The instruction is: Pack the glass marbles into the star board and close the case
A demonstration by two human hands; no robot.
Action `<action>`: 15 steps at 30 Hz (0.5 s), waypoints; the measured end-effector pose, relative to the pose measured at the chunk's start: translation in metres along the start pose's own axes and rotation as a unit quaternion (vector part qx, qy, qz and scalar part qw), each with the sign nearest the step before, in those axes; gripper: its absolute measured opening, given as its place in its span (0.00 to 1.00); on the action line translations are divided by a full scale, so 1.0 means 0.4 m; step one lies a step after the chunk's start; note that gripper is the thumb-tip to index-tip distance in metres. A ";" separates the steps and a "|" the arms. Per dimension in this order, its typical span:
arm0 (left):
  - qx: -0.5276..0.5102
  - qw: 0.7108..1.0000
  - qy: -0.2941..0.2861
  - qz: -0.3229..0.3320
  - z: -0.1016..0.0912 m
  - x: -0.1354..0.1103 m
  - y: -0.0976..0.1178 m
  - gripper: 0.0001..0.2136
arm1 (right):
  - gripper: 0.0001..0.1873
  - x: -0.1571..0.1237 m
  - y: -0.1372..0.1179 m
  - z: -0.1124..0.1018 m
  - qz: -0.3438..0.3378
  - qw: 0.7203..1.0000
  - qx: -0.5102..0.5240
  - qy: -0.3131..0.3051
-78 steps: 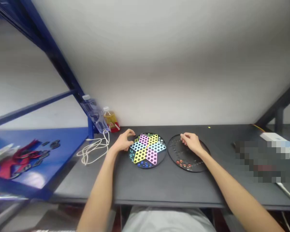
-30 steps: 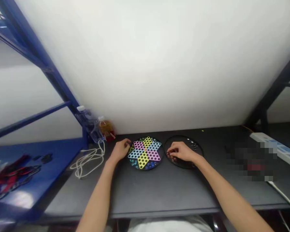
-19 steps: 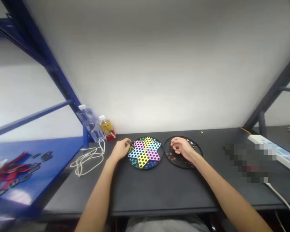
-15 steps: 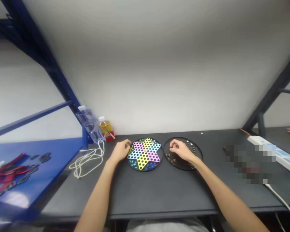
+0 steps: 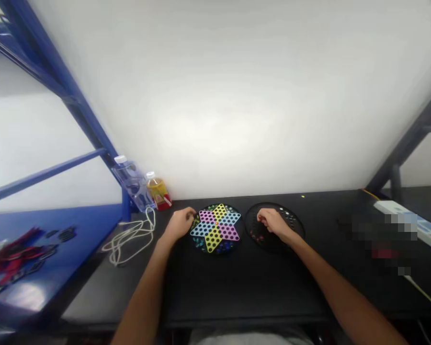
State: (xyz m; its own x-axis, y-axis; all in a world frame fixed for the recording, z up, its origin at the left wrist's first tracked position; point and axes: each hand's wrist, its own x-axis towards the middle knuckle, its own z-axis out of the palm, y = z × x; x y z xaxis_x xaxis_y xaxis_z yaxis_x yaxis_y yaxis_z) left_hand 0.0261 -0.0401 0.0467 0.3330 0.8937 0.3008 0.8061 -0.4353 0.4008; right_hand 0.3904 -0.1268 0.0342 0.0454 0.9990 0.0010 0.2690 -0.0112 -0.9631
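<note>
A round Chinese checkers board (image 5: pixel 215 229) with a pink, blue and yellow star of holes lies on the black table. Colored marbles sit around the star, under its points, and one small orange spot shows at its center. My left hand (image 5: pixel 181 221) is at the board's upper left rim, fingers curled and closed on the edge. To the right lies a round black tray (image 5: pixel 249 235) with several marbles or small pieces in it. Above this tray is my right hand (image 5: pixel 272 223), fingers pinched together; whatever they hold is too small to make out.
A white cable (image 5: pixel 129 237) lies coiled at left, below a clear bottle (image 5: pixel 134 184) and a bottle of yellow liquid (image 5: pixel 159 191). Red straps (image 5: pixel 14 256) lie on a blue surface. A white power strip (image 5: pixel 413 225) and a blurred dark object (image 5: pixel 380 239) are at right.
My right hand has shifted slightly right over the black tray, its fingers drawn closer together. My left hand has stayed at the board's rim. The wall looks brighter and the table darker.
</note>
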 end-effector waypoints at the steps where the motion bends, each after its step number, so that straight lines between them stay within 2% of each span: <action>1: 0.001 1.000 -0.002 0.002 0.001 0.000 -0.001 0.13 | 0.16 0.001 -0.001 0.002 0.044 0.997 0.062 -0.010; 3: 0.007 1.000 -0.004 0.000 0.002 0.000 -0.002 0.13 | 0.20 -0.001 -0.004 0.008 0.103 0.982 0.152 -0.039; 6: 0.013 1.000 -0.003 0.003 0.003 0.000 -0.002 0.12 | 0.21 -0.008 -0.012 0.020 0.086 0.984 0.150 -0.043; 8: 0.014 1.000 -0.001 0.009 0.003 0.000 -0.001 0.13 | 0.19 -0.013 -0.018 0.023 0.027 0.997 0.065 -0.030; 10: 0.014 1.000 -0.001 0.009 0.004 0.002 -0.001 0.13 | 0.16 -0.019 -0.023 0.022 -0.045 0.997 -0.058 -0.025; 12: 0.016 1.000 -0.004 0.009 0.004 0.003 -0.002 0.13 | 0.13 -0.025 -0.028 0.018 -0.094 0.980 -0.169 -0.038; 15: 0.017 1.000 -0.007 0.011 0.005 0.003 -0.003 0.13 | 0.11 -0.032 -0.033 0.016 -0.097 0.956 -0.263 -0.083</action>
State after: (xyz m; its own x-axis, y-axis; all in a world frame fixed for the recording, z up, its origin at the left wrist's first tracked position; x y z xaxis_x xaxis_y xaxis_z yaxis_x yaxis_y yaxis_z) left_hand 0.0264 -0.0384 0.0450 0.3582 0.8854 0.2962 0.8146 -0.4514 0.3642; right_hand 0.3802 -0.1393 0.0453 -0.1967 0.9771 0.0809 0.7057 0.1984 -0.6801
